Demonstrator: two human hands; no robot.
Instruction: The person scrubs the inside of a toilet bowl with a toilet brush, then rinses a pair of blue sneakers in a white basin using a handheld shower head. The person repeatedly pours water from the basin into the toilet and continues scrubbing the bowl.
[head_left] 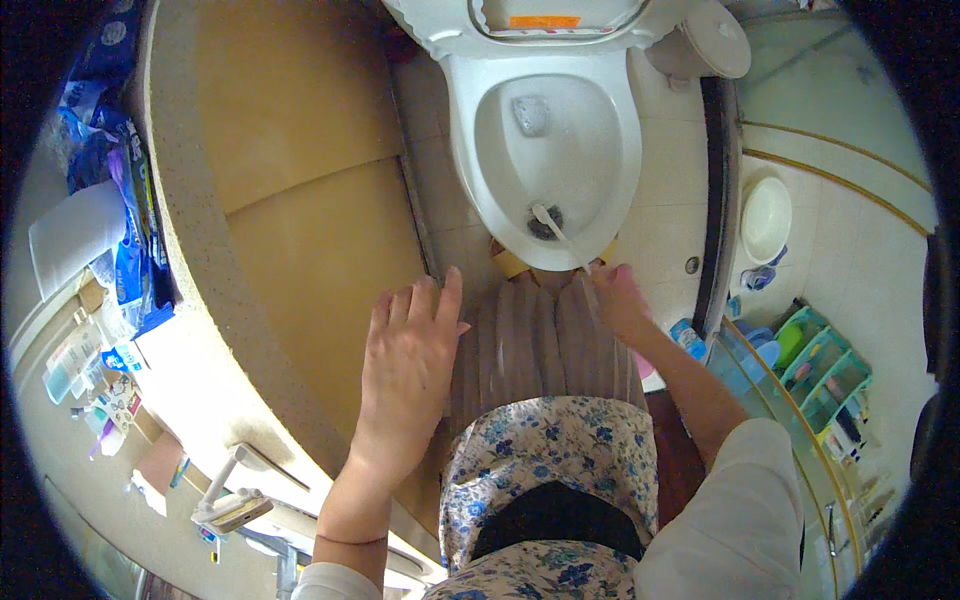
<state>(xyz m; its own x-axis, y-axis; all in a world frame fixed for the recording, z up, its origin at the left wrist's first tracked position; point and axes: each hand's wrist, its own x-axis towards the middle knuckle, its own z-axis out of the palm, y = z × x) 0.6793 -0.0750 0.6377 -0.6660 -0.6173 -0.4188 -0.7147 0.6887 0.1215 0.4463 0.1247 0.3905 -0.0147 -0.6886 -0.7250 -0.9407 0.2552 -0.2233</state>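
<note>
A white toilet bowl (628,150) stands open in front of me, its seat and lid raised at the back. My right hand (622,302) is closed round the end of a toilet brush (566,240) with a thin white handle. Its dark bristle head rests inside the near end of the bowl. My left hand (412,325) hovers to the left of my knees, palm down, fingers stretched out and holding nothing. At the far side of the bowl lies the water (531,115).
Tan cabinet doors (320,230) and a speckled counter edge (215,270) run along my left. A lidded bin (705,45) stands behind the toilet on the right. Farther right are a white basin (767,218), a green rack (828,355) and a gold-edged glass panel (785,400).
</note>
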